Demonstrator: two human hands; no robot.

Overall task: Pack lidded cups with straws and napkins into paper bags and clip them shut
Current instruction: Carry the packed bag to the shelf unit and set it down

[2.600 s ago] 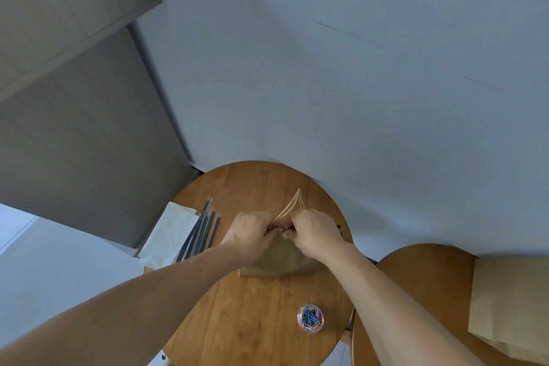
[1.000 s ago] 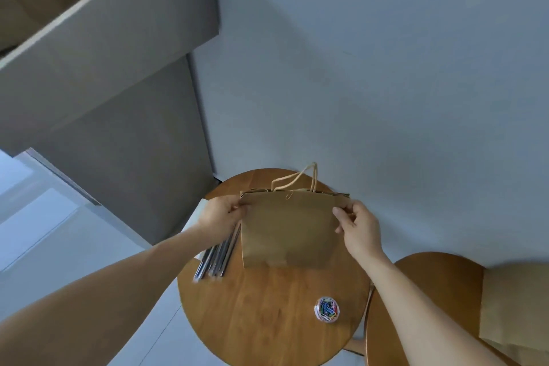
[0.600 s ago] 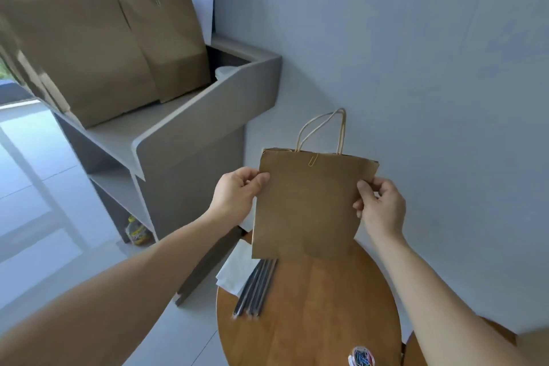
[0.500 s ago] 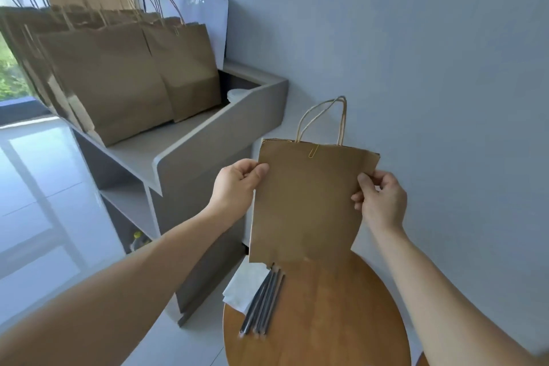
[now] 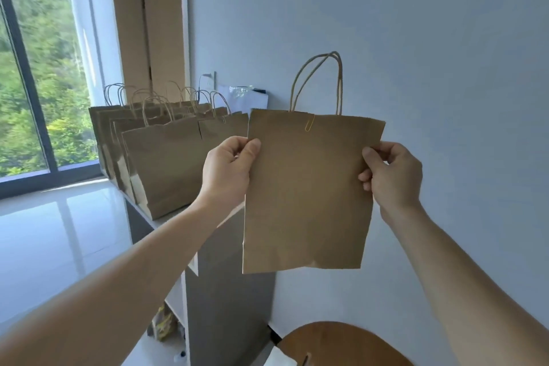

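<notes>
Head view. At far left, a row of brown paper bags (image 5: 166, 163) stands upright on a grey shelf (image 5: 154, 223), handles up.

Left hand (image 5: 228, 172) pinches the left edge of the held paper bag (image 5: 309, 193) near its top, with the thumb on the near face and the fingers curled behind.

The bag is in mid-air and upright, long axis vertical. Its mouth and twisted handles (image 5: 338, 80) point up, its bottom fold points down, and its broad face is toward the camera. A yellow paper clip (image 5: 310, 123) sits on the top edge between the handle roots.

Right hand (image 5: 392, 175) grips the right edge at about the same height, thumb in front. Both forearms are raised and reach forward.

The bag hangs before the pale wall (image 5: 445, 68), above and well apart from the round wooden surface (image 5: 341, 342) at bottom right.
</notes>
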